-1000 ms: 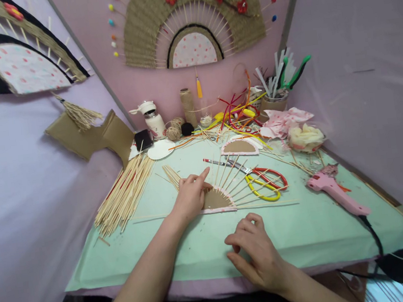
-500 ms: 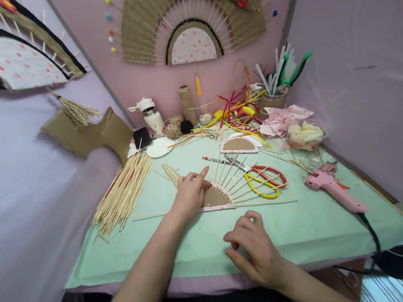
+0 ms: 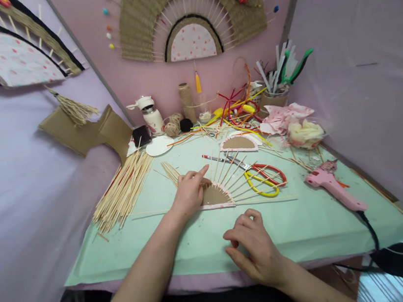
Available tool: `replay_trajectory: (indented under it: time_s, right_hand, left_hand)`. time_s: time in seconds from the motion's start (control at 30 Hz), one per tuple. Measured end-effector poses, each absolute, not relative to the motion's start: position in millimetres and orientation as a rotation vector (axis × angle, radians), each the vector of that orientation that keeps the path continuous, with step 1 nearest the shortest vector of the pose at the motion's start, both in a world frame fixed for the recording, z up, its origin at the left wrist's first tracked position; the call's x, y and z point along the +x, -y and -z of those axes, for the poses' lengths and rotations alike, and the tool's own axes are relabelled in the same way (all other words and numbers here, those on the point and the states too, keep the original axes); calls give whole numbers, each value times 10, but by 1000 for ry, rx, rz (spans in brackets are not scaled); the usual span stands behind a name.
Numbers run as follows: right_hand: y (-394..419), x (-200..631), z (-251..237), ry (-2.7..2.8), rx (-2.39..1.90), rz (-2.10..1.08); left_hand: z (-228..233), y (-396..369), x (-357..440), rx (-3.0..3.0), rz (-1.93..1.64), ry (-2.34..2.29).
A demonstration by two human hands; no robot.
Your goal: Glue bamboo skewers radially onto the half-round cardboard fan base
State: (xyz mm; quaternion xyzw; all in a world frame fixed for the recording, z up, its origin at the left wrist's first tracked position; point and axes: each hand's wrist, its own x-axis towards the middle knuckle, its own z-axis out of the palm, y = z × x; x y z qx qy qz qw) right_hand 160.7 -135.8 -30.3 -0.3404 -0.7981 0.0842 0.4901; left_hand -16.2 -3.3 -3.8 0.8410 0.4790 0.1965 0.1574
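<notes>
A half-round cardboard piece (image 3: 216, 195) with a pink-and-white edge lies flat, its straight side towards me. Thin bamboo sticks (image 3: 240, 180) fan out from its curved edge. My left hand (image 3: 187, 192) rests over the left part of this piece, index finger stretched out and thumb beneath it; what lies under the palm is hidden. Nearer to me, my right hand (image 3: 253, 248) hovers above the front of the table with loosely bent fingers, thumb apart, holding nothing. Scissors (image 3: 260, 175) with red and yellow handles lie under the right-hand sticks.
A pile of bamboo sticks (image 3: 124, 196) lies at the left. At the right is a pink glue gun (image 3: 334, 188) with a black cord. A second half-round piece (image 3: 238, 143), a white bottle (image 3: 153, 120), twine (image 3: 187, 104) and a pot of glue sticks (image 3: 274, 98) stand farther back.
Both hands and the cardboard piece hold the same positions. Only the view has shifted very slightly.
</notes>
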Motion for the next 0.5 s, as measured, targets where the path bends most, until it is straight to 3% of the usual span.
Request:
replay_trajectory:
  time_s: [0.23,0.5]
  right_hand:
    - [1360,1607,315,1939,-823,-218]
    - [1356,1609,324,1934,-821,-222]
  left_hand:
    - [78,58,-224,2347,-989,-1369]
    - [101,56,-194,2398,-834,-1281]
